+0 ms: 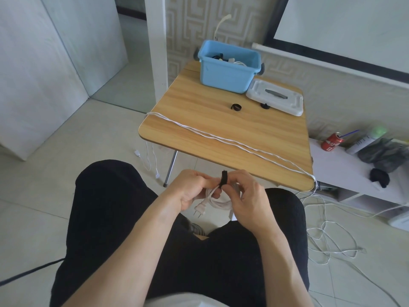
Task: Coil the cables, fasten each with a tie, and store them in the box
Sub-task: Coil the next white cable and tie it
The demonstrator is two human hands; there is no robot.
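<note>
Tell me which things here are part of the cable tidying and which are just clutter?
Job: coiled white cable, black tie, blue box, lid, spare ties, long thin cable.
Clutter: soda can, black cloth, bottle.

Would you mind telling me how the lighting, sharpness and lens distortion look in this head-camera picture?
Head view: soft, even daylight with only faint shadows under the blue box; straight lines such as the table edge bow from the wide-angle lens; the hands and black tie are reasonably sharp, while the red can near the right edge looks softer.
</note>
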